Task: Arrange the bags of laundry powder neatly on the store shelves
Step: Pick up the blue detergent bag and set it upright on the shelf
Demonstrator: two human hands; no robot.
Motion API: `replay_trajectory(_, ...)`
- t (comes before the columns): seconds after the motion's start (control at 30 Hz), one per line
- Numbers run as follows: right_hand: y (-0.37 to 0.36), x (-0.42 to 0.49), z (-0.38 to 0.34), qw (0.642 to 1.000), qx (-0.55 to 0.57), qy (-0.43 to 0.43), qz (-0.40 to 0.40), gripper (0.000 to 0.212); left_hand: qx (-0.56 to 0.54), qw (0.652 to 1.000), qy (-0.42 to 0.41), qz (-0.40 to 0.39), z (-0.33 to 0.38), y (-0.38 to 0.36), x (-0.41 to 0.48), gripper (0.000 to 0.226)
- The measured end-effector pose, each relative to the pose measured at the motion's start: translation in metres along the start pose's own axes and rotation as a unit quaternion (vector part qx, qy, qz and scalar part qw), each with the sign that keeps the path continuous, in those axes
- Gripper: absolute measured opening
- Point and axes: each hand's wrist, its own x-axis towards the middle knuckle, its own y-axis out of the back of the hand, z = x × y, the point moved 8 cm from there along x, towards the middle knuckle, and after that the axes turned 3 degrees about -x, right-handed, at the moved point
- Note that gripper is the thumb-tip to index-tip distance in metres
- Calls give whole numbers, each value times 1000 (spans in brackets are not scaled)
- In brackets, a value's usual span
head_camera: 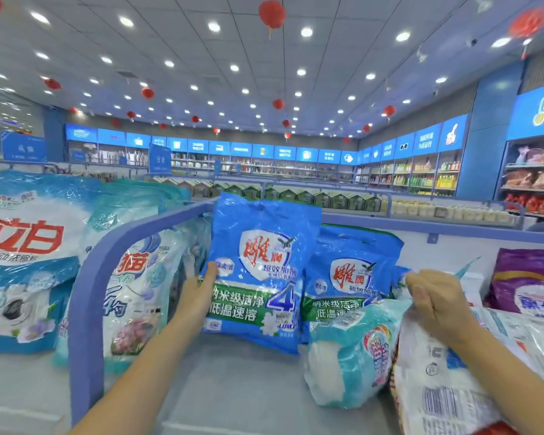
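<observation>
Obs: left hand (201, 290) grips the left edge of a glossy blue plastic laundry-powder bag (258, 277), thumb on its front. The bag stands upright on the grey shelf (233, 387) (matching blue bag (343, 277) just beside it). Right hand (434, 302), fingers curled, pinches the top of a white barcode-printed plastic bag (437, 387).

Hands (198, 293) (437, 304): two. Blue eagle-logo bags (258, 277) (343, 277): two. Purple bag (528, 277): one. White barcode bag (431, 387): one.

bags (258, 277): glossy crinkled plastic | shelf divider (88, 277): smooth blue painted
</observation>
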Motion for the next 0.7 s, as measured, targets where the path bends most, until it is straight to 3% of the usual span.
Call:
replay_trajectory(0.1, -2, -1, 2, 1000, -10, -13, 0, 38, 15, 999, 42, -30, -24, -9, 4, 49)
replay_trajectory(0.2, -3, 0, 3, 1000, -18, -19, 4, 39, 45, 999, 14, 6, -32, -5, 13, 45)
replay_trajectory(0.27, -3, 0, 3, 1000, -19, -18, 8, 46, 102, 994, -11, 35, -32, -3, 13, 48)
replay_trajectory(0.37, -3, -1, 4, 999, -34, -20, 7, 65, 157, 986, 16, 48, -36, -3, 14, 56)
replay_trajectory(0.47, -3, 1, 3, 998, -58, -15, 2, 60, 226, 972, 52, 29, -32, -7, 9, 76)
replay_trajectory(0.57, -2, 6, 2, 997, -78, -7, -8, 45, 216, 975, 2, -53, -13, -15, -24, 91)
replay_trajectory(0.7, -3, 12, 3, 995, -88, -14, -42, 66, 100, 982, -145, -64, 46, -15, -92, 89)
